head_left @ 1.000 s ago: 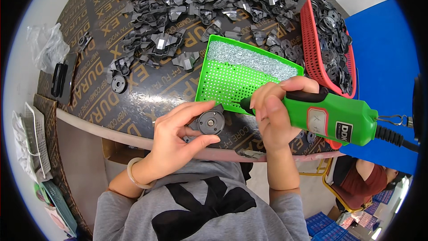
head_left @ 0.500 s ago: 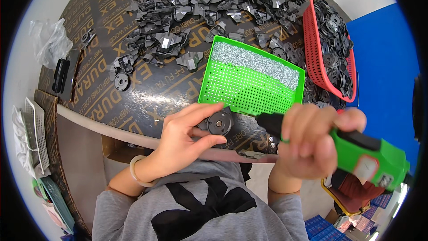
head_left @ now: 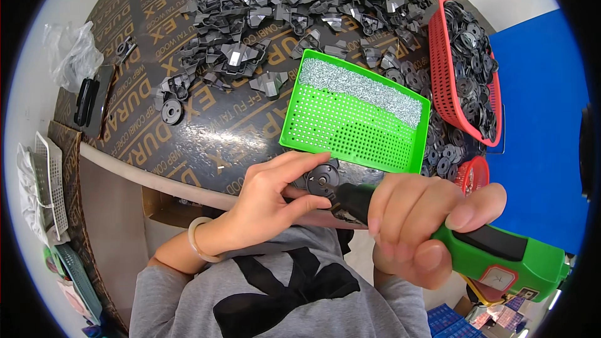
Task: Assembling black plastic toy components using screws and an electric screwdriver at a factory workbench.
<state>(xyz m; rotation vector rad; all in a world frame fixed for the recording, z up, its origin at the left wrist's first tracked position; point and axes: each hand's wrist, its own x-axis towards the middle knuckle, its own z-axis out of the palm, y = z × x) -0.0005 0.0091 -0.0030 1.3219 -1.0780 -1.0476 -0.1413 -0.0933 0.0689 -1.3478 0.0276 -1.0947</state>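
Note:
Near the table's front edge, my left hand (head_left: 263, 197) grips a black round plastic part (head_left: 320, 176) between thumb and fingers, its disc face turned up. A small screw seems to stand at the disc's centre. My right hand (head_left: 419, 222) is wrapped round a green and black electric screwdriver (head_left: 532, 269), which lies slantwise from the lower right. Its dark nose reaches the right side of the disc; whether the tip touches cannot be made out. Just beyond both hands sits a green perforated tray (head_left: 338, 122) with a band of small silver screws (head_left: 363, 92) along its far side.
Black plastic housings (head_left: 275, 15) are heaped across the far table. A red basket (head_left: 446, 75) of black discs stands at the right, a small red basket (head_left: 472, 175) nearer. One assembled part (head_left: 171, 111) lies at the left, beyond it a clear plastic bag (head_left: 74, 56).
The screwdriver has swung left, bringing its nose to the disc. My left hand and the part have shifted slightly right. The small red basket has come into sight.

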